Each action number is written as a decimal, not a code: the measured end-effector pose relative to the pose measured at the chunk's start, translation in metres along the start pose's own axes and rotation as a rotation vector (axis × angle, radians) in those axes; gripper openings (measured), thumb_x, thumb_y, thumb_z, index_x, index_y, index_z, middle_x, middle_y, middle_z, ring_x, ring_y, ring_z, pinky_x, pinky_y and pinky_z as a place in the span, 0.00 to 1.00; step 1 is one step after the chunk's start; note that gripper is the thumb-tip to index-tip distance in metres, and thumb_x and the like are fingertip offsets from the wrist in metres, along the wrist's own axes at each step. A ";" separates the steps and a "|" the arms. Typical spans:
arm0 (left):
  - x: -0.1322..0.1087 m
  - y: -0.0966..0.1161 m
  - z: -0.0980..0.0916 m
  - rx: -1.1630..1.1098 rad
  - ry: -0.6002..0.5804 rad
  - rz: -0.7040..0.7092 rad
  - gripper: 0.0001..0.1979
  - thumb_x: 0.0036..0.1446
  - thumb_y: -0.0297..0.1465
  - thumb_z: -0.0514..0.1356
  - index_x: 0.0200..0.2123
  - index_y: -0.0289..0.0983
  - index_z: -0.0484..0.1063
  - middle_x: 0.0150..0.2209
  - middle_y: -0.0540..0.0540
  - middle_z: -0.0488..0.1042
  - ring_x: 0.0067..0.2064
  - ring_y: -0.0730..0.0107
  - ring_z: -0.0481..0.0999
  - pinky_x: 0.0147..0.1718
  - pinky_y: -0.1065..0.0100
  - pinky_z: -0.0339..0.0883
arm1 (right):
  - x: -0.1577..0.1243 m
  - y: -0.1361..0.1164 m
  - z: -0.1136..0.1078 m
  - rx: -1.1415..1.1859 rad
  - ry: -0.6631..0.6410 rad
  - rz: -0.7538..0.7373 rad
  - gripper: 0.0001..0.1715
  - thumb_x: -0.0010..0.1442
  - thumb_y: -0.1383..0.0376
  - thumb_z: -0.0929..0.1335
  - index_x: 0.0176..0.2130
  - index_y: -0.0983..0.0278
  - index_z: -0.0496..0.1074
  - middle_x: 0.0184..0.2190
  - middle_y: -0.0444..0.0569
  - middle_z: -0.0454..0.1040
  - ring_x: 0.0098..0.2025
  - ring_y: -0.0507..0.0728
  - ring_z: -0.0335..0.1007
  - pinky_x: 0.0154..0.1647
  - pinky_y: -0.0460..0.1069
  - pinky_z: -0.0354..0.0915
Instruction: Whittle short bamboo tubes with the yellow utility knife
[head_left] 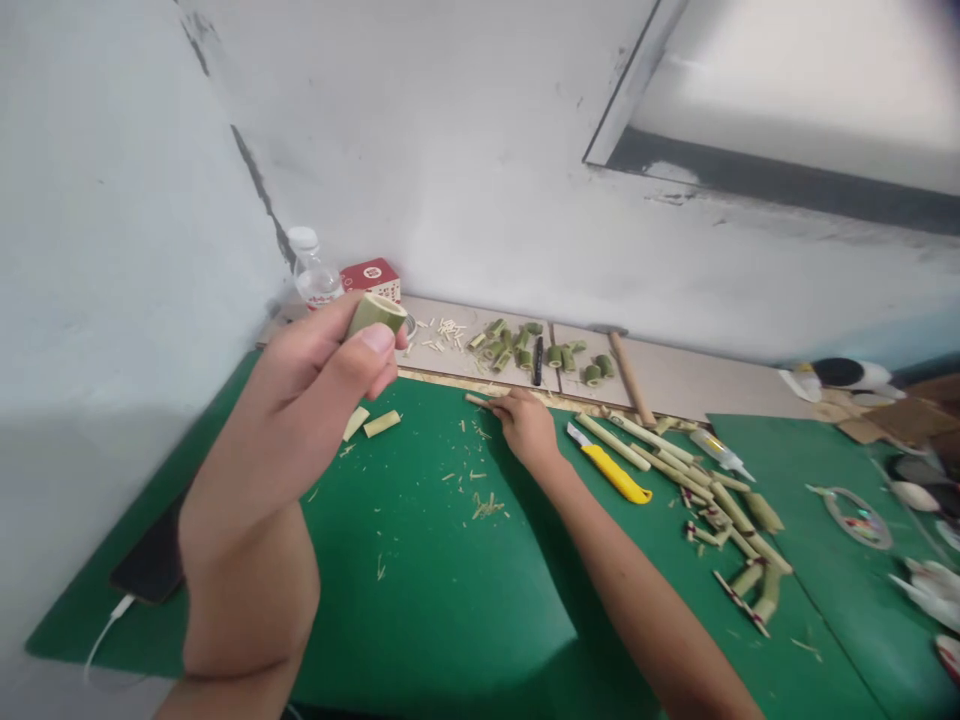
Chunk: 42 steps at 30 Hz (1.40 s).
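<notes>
My left hand (pixel 315 400) is raised in front of me and pinches a short green bamboo ring (pixel 377 313) between thumb and fingers. My right hand (pixel 525 425) reaches out over the green mat (pixel 420 600), fingers closed on a thin bamboo stick (pixel 477 401) that lies at the mat's far edge. Two small cut bamboo pieces (pixel 371 423) lie on the mat just below my left hand. Bamboo shavings (pixel 486 507) are scattered near my right wrist.
A yellow utility knife (pixel 615 472) and several bamboo sticks (pixel 705 490) lie right of my right hand. Cut bamboo rings (pixel 525 350), a hammer (pixel 628 375), a water bottle (pixel 313 272) and a red box (pixel 373 277) sit by the wall. A phone (pixel 154 560) charges at left.
</notes>
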<state>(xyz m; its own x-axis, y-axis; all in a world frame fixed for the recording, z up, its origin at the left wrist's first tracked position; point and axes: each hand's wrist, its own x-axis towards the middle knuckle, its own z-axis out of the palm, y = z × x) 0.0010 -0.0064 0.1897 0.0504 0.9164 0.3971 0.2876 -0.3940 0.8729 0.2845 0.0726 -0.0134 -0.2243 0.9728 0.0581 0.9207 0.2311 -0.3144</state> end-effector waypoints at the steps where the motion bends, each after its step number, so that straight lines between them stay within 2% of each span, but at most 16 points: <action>1: 0.000 0.000 0.000 -0.001 0.004 0.000 0.14 0.75 0.37 0.55 0.36 0.41 0.73 0.27 0.51 0.65 0.29 0.70 0.62 0.27 0.66 0.57 | -0.001 -0.010 0.002 0.000 -0.028 -0.045 0.17 0.73 0.70 0.68 0.51 0.61 0.87 0.44 0.55 0.82 0.49 0.62 0.76 0.47 0.52 0.64; 4: 0.000 0.000 -0.001 -0.007 0.005 0.007 0.16 0.75 0.37 0.55 0.32 0.41 0.70 0.28 0.51 0.64 0.29 0.70 0.61 0.26 0.66 0.58 | -0.022 -0.030 0.004 -0.001 -0.150 -0.216 0.18 0.74 0.71 0.68 0.50 0.58 0.87 0.41 0.53 0.81 0.46 0.60 0.74 0.44 0.52 0.62; 6: 0.000 0.000 -0.001 -0.013 -0.004 0.017 0.17 0.75 0.36 0.55 0.30 0.41 0.68 0.28 0.51 0.63 0.29 0.70 0.61 0.26 0.67 0.58 | -0.044 -0.035 0.002 0.001 -0.218 -0.321 0.16 0.74 0.71 0.68 0.49 0.57 0.87 0.39 0.52 0.81 0.45 0.60 0.73 0.43 0.52 0.60; 8: 0.001 -0.001 -0.001 -0.021 -0.004 0.027 0.17 0.75 0.35 0.55 0.31 0.41 0.68 0.28 0.51 0.63 0.28 0.70 0.61 0.26 0.68 0.58 | -0.067 -0.035 -0.002 0.024 -0.237 -0.362 0.15 0.73 0.71 0.69 0.47 0.58 0.86 0.38 0.51 0.80 0.43 0.59 0.72 0.42 0.52 0.60; 11: 0.002 -0.003 0.001 -0.020 0.005 0.027 0.15 0.75 0.36 0.56 0.33 0.41 0.72 0.27 0.51 0.62 0.28 0.70 0.60 0.25 0.67 0.56 | -0.096 -0.049 -0.005 0.136 -0.115 -0.261 0.15 0.74 0.71 0.67 0.49 0.60 0.84 0.39 0.51 0.80 0.41 0.58 0.73 0.42 0.51 0.62; 14: 0.001 -0.003 -0.001 -0.021 0.042 0.024 0.14 0.75 0.35 0.56 0.35 0.41 0.75 0.27 0.51 0.64 0.29 0.70 0.63 0.26 0.68 0.55 | -0.123 -0.090 0.003 0.350 0.002 -0.174 0.16 0.74 0.70 0.66 0.51 0.61 0.83 0.41 0.51 0.80 0.41 0.59 0.75 0.42 0.51 0.67; 16: -0.001 0.000 -0.004 -0.037 0.101 -0.002 0.12 0.73 0.33 0.57 0.35 0.40 0.77 0.27 0.50 0.67 0.30 0.71 0.66 0.28 0.67 0.58 | -0.140 -0.126 0.015 0.464 -0.017 -0.194 0.17 0.72 0.72 0.67 0.53 0.60 0.81 0.40 0.50 0.80 0.41 0.58 0.76 0.41 0.51 0.69; 18: -0.002 0.004 -0.008 -0.055 0.180 -0.055 0.11 0.71 0.32 0.58 0.35 0.40 0.78 0.28 0.50 0.69 0.31 0.71 0.67 0.30 0.66 0.58 | -0.155 -0.158 0.029 0.495 -0.052 -0.182 0.15 0.70 0.72 0.68 0.51 0.59 0.81 0.40 0.49 0.80 0.41 0.59 0.77 0.39 0.51 0.69; 20: -0.002 0.008 -0.012 -0.061 0.267 -0.091 0.11 0.68 0.31 0.57 0.34 0.40 0.77 0.27 0.49 0.68 0.29 0.70 0.66 0.27 0.65 0.53 | -0.165 -0.180 0.044 0.468 -0.079 -0.178 0.14 0.69 0.72 0.68 0.48 0.59 0.81 0.39 0.49 0.80 0.40 0.60 0.77 0.38 0.52 0.69; 24: 0.005 0.007 -0.017 -0.077 0.372 -0.069 0.08 0.61 0.34 0.57 0.33 0.40 0.75 0.22 0.50 0.63 0.24 0.70 0.59 0.23 0.60 0.39 | -0.175 -0.201 0.068 0.387 -0.148 -0.210 0.13 0.68 0.71 0.70 0.49 0.59 0.81 0.38 0.49 0.79 0.39 0.60 0.75 0.35 0.52 0.68; 26: 0.007 0.005 -0.016 -0.102 0.367 -0.048 0.08 0.59 0.35 0.58 0.32 0.39 0.77 0.21 0.50 0.62 0.22 0.71 0.57 0.21 0.60 0.37 | -0.173 -0.204 0.076 0.360 -0.148 -0.196 0.12 0.68 0.70 0.70 0.49 0.59 0.81 0.38 0.49 0.78 0.39 0.60 0.74 0.35 0.51 0.68; 28: 0.007 0.004 -0.014 -0.084 0.302 -0.098 0.09 0.64 0.32 0.56 0.33 0.39 0.75 0.23 0.49 0.64 0.25 0.72 0.59 0.23 0.62 0.42 | -0.165 -0.199 0.078 0.347 -0.132 -0.162 0.11 0.69 0.70 0.70 0.48 0.59 0.81 0.38 0.49 0.78 0.39 0.59 0.74 0.35 0.50 0.68; 30: 0.005 0.004 -0.013 -0.028 0.260 -0.109 0.11 0.69 0.31 0.54 0.34 0.40 0.74 0.25 0.49 0.65 0.27 0.72 0.62 0.24 0.64 0.46 | -0.152 -0.181 0.073 0.345 -0.092 -0.092 0.12 0.69 0.70 0.69 0.48 0.59 0.82 0.38 0.50 0.79 0.39 0.59 0.75 0.37 0.50 0.68; 35: 0.003 0.002 -0.010 -0.069 0.374 0.080 0.11 0.68 0.30 0.56 0.33 0.40 0.76 0.28 0.48 0.65 0.27 0.73 0.65 0.23 0.64 0.44 | -0.121 -0.094 0.043 0.304 0.124 0.244 0.15 0.70 0.66 0.67 0.49 0.60 0.83 0.42 0.52 0.83 0.39 0.57 0.78 0.40 0.50 0.69; 38: 0.001 0.003 -0.008 -0.005 0.390 0.071 0.13 0.71 0.31 0.54 0.34 0.41 0.75 0.27 0.48 0.63 0.28 0.71 0.67 0.24 0.65 0.46 | -0.123 -0.052 0.027 0.249 0.206 0.320 0.15 0.69 0.62 0.67 0.46 0.60 0.84 0.41 0.52 0.84 0.36 0.58 0.78 0.39 0.51 0.68; 42: 0.001 0.005 -0.007 0.028 0.388 0.040 0.13 0.71 0.32 0.53 0.34 0.42 0.74 0.27 0.48 0.63 0.29 0.71 0.67 0.24 0.65 0.48 | -0.136 -0.020 0.013 0.265 0.260 0.322 0.17 0.69 0.58 0.66 0.46 0.60 0.84 0.41 0.53 0.85 0.38 0.60 0.80 0.41 0.52 0.70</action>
<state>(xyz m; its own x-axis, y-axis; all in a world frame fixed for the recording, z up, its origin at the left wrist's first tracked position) -0.0045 -0.0077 0.1966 -0.3018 0.8036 0.5130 0.3193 -0.4218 0.8486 0.2922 -0.0643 -0.0269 0.1765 0.9740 0.1422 0.8096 -0.0615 -0.5838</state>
